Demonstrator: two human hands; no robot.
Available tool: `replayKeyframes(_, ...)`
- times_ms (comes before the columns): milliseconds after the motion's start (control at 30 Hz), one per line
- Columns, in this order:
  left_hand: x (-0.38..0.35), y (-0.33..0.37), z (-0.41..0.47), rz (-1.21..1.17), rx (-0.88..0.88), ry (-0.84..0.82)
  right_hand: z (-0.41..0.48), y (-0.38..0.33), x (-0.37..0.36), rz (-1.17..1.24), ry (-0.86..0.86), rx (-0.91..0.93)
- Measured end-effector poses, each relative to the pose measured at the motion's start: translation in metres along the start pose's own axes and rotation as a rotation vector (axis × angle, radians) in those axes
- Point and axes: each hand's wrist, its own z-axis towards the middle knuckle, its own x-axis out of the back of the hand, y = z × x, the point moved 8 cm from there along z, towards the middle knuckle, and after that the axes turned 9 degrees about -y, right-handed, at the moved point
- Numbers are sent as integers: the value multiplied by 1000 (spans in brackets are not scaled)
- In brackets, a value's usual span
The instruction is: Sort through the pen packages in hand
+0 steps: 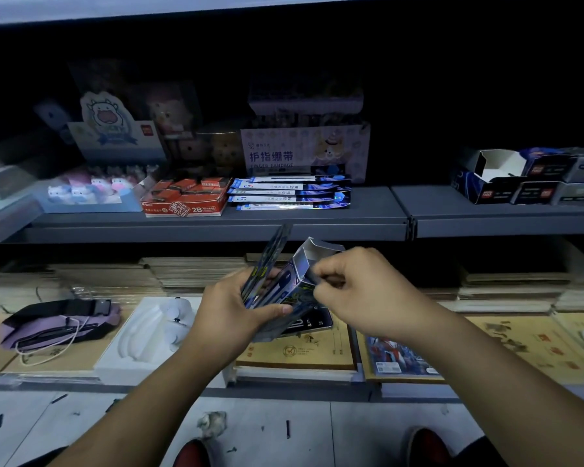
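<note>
Blue packs (267,284) gripped by left hand (230,308); right hand (358,291) pinches one; "2B" box (186,197) above

My feed is dim overall: the back of the upper shelf (216,219) sinks into near black, while the floor (351,423) and the notebooks (294,352) below catch soft light from above. I see blur at the left edge, and the wide lens bows the shelf line.

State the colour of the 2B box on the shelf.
Red-orange 2B box, with white lettering; head view.
</note>
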Motion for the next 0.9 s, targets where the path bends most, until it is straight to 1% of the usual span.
replayKeyframes(133,-1,1,0,74,-25,1,3,1,-16,14,-117,-35)
replayKeyframes(233,1,0,1,87,-24,6,4,2,-20,75,-165,-37)
replayKeyframes(300,1,1,0,96,-32,11,2,0,-23,74,-197,-19)
replayKeyframes(400,-2,6,-2,153,-58,7,3,2,-24,2,-205,-21)
replayKeyframes(533,-5,5,-1,138,-47,-26,2,4,-28,-35,-206,-48)
replayKeyframes(600,-4,3,0,130,-30,-27,1,4,-28,-18,-174,-42)
replayKeyframes(733,-3,0,3,90,8,-8,2,-3,-18,-39,-43,1)
replayKeyframes(900,-2,-3,2,52,32,-19,0,-13,-3,-226,141,99)
